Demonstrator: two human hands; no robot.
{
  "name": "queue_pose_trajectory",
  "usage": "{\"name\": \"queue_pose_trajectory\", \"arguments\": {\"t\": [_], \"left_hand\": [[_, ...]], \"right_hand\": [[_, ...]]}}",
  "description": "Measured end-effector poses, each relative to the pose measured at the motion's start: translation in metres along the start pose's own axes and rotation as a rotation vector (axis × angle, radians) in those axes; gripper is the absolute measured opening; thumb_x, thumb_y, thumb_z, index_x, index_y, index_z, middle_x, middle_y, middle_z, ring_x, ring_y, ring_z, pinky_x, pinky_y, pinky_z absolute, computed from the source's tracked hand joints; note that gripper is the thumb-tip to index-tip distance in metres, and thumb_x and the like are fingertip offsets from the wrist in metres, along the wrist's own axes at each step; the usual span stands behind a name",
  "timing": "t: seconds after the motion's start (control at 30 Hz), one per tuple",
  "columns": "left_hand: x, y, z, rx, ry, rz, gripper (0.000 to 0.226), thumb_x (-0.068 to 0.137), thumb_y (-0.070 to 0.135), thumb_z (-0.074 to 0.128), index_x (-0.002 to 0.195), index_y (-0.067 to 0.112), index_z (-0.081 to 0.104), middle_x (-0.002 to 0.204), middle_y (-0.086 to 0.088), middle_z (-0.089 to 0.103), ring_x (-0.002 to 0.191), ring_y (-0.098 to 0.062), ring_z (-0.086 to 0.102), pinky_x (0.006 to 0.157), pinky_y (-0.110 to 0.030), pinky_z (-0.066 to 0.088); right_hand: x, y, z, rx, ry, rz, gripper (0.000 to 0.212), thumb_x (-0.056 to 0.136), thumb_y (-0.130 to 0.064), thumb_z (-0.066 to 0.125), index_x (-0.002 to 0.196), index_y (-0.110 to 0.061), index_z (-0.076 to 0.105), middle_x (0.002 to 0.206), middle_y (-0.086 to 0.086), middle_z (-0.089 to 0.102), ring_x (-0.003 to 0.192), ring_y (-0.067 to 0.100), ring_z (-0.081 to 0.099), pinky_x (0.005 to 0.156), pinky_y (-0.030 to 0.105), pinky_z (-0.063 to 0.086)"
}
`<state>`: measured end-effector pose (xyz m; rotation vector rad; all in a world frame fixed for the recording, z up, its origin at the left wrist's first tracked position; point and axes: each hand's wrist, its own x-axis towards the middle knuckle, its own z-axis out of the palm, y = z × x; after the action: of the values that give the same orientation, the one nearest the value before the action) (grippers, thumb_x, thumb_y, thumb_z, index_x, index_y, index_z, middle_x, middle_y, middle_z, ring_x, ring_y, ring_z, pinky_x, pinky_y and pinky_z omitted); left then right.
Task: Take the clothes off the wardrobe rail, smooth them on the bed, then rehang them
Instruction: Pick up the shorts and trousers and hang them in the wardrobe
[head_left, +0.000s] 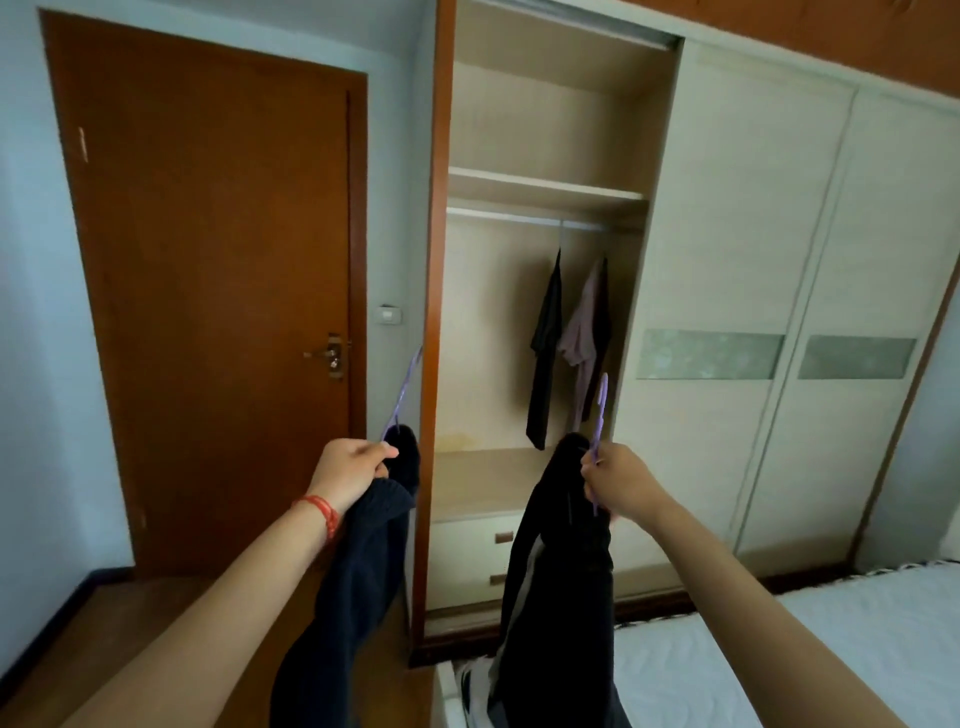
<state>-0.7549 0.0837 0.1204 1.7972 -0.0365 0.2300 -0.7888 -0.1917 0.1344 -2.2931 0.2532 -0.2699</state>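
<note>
Open wardrobe (540, 312) ahead, two shirts (569, 343) on its rail, each hand gripping a purple-hangered dark garment.

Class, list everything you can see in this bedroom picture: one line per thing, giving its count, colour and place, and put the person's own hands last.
Door: one, brown, shut, left.
Wardrobe: one, cream with brown frame, open, centre.
Rail: one, pale, under the wardrobe shelf.
Hanging garments: at least two, black and mauve, on the rail.
Sliding doors: two, cream, right of the opening.
Drawers: two, cream, wardrobe bottom.
Bed: one, white, lower right.
Purple hangers: two, one per hand.
Dark garments: two, one on each hanger.
Left hand: grips the left hanger; red wrist cord.
Right hand: grips the right hanger.
</note>
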Motion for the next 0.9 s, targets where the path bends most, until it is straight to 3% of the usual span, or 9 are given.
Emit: {"name": "queue_pose_trajectory", "arguments": {"t": [0.17,0.33,0.5,0.6,0.67,0.73,0.8,0.9], "left_hand": [[0.060,0.001,-0.006,0.016,0.083,-0.002,0.027,0.088,0.012,0.056,0.061,0.010,0.060,0.059,-0.006,0.054,0.056,-0.018,0.048,0.057,-0.026,0.037],[0.114,-0.001,-0.009,-0.024,0.088,-0.016,0.024,0.085,0.013,0.060,0.062,0.008,0.063,0.058,-0.005,0.055,0.056,-0.018,0.049,0.056,-0.026,0.037],[0.187,-0.010,0.002,-0.097,-0.007,-0.021,0.030,0.083,0.014,0.063,0.053,0.008,0.059,0.043,0.002,0.055,0.053,-0.018,0.048,0.056,-0.026,0.037],[0.233,-0.018,0.012,-0.129,-0.067,0.000,0.020,0.083,0.013,0.063,0.071,-0.002,0.068,0.047,0.001,0.058,0.055,-0.015,0.054,0.060,-0.024,0.043],[0.264,-0.020,0.018,-0.146,-0.118,0.022,0.018,0.084,0.011,0.061,0.081,-0.005,0.068,0.035,0.005,0.053,0.040,-0.004,0.053,0.047,-0.013,0.041],[0.292,-0.020,0.025,-0.143,-0.165,0.033,0.018,0.084,0.011,0.061,0.073,-0.002,0.066,0.027,0.009,0.049,0.030,0.002,0.047,0.036,-0.007,0.034],[0.321,-0.020,0.031,-0.142,-0.212,0.045,0.022,0.083,0.012,0.062,0.062,0.004,0.063,0.027,0.010,0.049,0.037,-0.003,0.051,0.042,-0.011,0.038],[0.365,-0.021,0.046,-0.191,-0.303,0.036,0.022,0.086,0.010,0.057,0.065,0.010,0.066,0.031,0.009,0.051,0.048,-0.013,0.047,0.052,-0.021,0.036]], "right_hand": [[0.077,-0.025,0.012,0.036,0.025,-0.070,0.023,0.097,-0.013,0.036,0.082,-0.001,0.048,0.060,0.005,0.049,0.049,0.015,0.048,0.041,0.023,0.037],[0.132,-0.042,0.023,0.032,0.028,-0.090,0.018,0.097,-0.015,0.036,0.087,-0.005,0.047,0.065,0.007,0.050,0.051,0.018,0.048,0.045,0.026,0.040],[0.190,-0.051,0.043,0.006,0.020,-0.057,0.019,0.096,-0.011,0.041,0.083,0.000,0.052,0.061,0.008,0.048,0.051,0.019,0.049,0.057,0.033,0.044],[0.221,-0.055,0.060,-0.004,0.055,-0.015,0.021,0.095,-0.015,0.040,0.077,-0.008,0.049,0.061,0.005,0.049,0.049,0.017,0.047,0.049,0.028,0.041],[0.243,-0.061,0.069,-0.006,0.088,0.011,0.025,0.095,-0.016,0.040,0.072,-0.011,0.048,0.061,0.004,0.049,0.049,0.016,0.046,0.048,0.026,0.041],[0.262,-0.068,0.073,-0.002,0.125,0.044,0.028,0.095,-0.015,0.041,0.067,-0.013,0.047,0.060,0.005,0.049,0.049,0.016,0.046,0.049,0.026,0.040],[0.279,-0.074,0.074,0.014,0.167,0.070,0.025,0.094,-0.012,0.043,0.070,-0.008,0.049,0.060,0.007,0.049,0.049,0.017,0.045,0.048,0.025,0.037],[0.300,-0.078,0.073,0.018,0.234,0.072,0.018,0.095,-0.012,0.043,0.080,-0.004,0.049,0.058,0.008,0.048,0.047,0.017,0.043,0.042,0.022,0.035]]}}
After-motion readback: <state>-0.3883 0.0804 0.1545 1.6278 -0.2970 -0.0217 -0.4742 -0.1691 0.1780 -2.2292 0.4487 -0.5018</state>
